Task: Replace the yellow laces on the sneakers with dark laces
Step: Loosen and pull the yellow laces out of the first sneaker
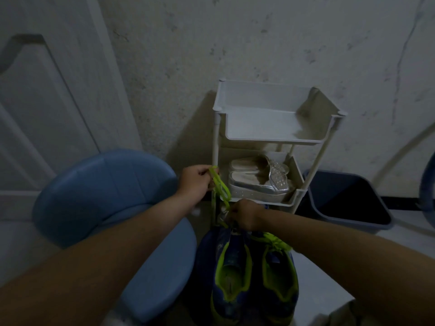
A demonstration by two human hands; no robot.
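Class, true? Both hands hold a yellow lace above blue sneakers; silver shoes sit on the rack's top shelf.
Wrong shelf: the head view shows the silver shoes on the rack's second shelf. Left hand and right hand do hold the yellow lace above the blue sneakers.

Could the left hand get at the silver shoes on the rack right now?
Probably yes by position: the left hand is beside the open shelf holding the silver shoes. But it grips the yellow lace.

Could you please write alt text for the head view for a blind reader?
A left hand and a right hand hold a yellow lace by a pair of blue sneakers. Behind stand a white rack with silver shoes and a blue chair.
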